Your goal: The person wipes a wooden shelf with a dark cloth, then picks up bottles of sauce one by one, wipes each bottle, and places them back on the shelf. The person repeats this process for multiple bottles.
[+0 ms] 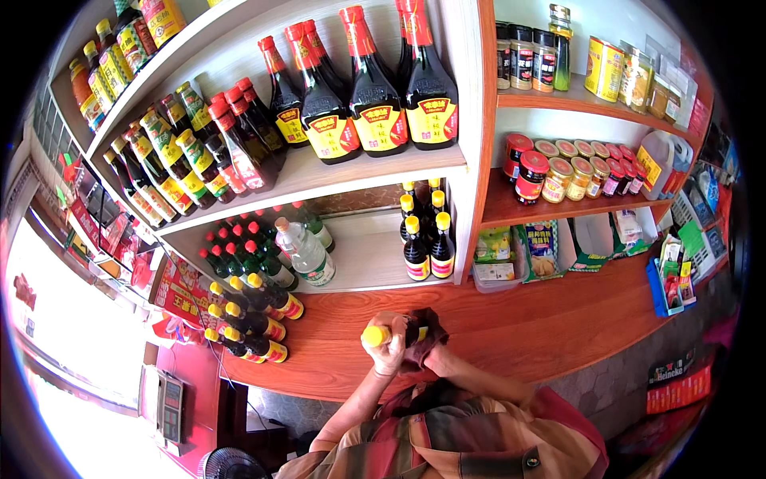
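My left hand [390,347] grips a dark sauce bottle [414,331] by its neck, just below the yellow cap [376,336]. The bottle is tilted over the wooden counter [508,323], its cap pointing left. A dark maroon cloth [435,326] wraps the bottle's lower end. My right hand [432,354] holds the cloth against the bottle, and its fingers are mostly hidden by the fabric. Left of my hands, several similar yellow-capped bottles [257,320] stand in rows on the counter. More yellow-capped bottles [428,245] stand on the lowest shelf ahead.
Large red-capped sauce bottles [377,114] line the shelf [359,167] above. A clear plastic bottle [308,257] stands beside green red-capped bottles [251,245]. Lidded jars [559,179] fill the right shelf, above a plastic bin [499,281] of packets. A fan [230,464] is at lower left.
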A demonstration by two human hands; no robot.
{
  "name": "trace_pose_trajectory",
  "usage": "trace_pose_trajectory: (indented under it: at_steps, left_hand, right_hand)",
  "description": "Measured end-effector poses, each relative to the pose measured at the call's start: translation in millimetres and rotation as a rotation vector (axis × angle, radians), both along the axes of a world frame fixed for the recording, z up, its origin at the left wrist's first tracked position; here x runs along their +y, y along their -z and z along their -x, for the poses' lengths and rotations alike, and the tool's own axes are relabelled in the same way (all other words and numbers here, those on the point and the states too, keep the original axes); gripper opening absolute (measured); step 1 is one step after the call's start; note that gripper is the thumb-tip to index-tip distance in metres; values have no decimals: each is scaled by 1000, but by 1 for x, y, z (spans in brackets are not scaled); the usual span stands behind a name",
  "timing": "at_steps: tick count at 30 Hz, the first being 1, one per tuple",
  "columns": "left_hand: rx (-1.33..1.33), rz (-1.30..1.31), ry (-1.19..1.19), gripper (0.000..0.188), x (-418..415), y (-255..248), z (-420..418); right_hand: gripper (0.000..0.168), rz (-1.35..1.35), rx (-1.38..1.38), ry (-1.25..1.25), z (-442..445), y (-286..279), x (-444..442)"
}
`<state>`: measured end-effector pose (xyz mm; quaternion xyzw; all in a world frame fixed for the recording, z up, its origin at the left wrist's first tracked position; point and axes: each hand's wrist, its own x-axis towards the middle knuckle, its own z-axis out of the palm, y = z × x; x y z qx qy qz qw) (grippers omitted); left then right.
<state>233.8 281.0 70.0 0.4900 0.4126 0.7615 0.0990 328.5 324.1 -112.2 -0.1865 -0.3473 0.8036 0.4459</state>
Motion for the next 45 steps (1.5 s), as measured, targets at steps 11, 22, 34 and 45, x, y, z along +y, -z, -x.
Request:
trace_pose_trajectory:
  at_steps: [11, 22, 34, 45]
  left_hand:
    - [199, 488, -61, 22, 0, 92, 46]
    - [-357, 711, 635, 55, 1, 111, 68]
    - [572, 534, 121, 61, -5, 133, 78]
    - [-73, 625, 305, 17, -16, 48, 50]
  right_hand:
    - [40, -921, -600, 308, 35, -117, 2]
    - [53, -1197, -578, 381, 25, -99, -1]
    - [22, -611, -377, -76, 39, -123, 18]
    - [48, 115, 121, -281, -32, -165, 80]
